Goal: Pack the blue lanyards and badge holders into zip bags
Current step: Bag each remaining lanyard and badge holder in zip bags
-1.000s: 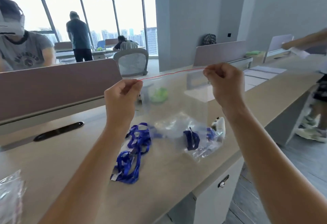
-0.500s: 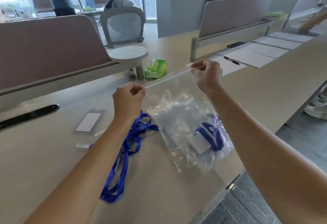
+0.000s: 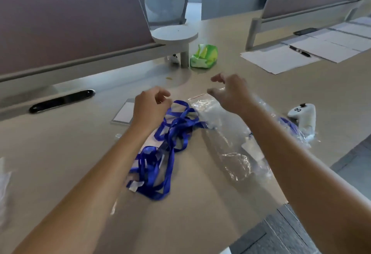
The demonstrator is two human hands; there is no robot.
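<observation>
A clear zip bag (image 3: 222, 131) with a red seal line lies flat on the desk, under my right forearm. Inside it, a blue lanyard and a white card show dimly near its right end. Left of the bag a tangle of loose blue lanyards (image 3: 160, 149) lies on the desk. A badge holder (image 3: 125, 112) with a white insert lies behind my left hand. My left hand (image 3: 149, 107) hovers over the lanyards' far end with fingers loosely curled and nothing in them. Over the bag's mouth, my right hand (image 3: 230, 93) has its fingers spread and is empty.
A white game controller (image 3: 303, 116) rests at the bag's right end. Behind stand a green tissue pack (image 3: 203, 56), a round white stand (image 3: 174, 34), papers with a pen (image 3: 299, 50), and pink desk dividers (image 3: 70, 18). The desk edge runs close at lower right.
Both hands let go of the zip bag's sealed top; the bag now lies flat on the desk. The hands have dropped and opened above it. The camera tilted further down.
</observation>
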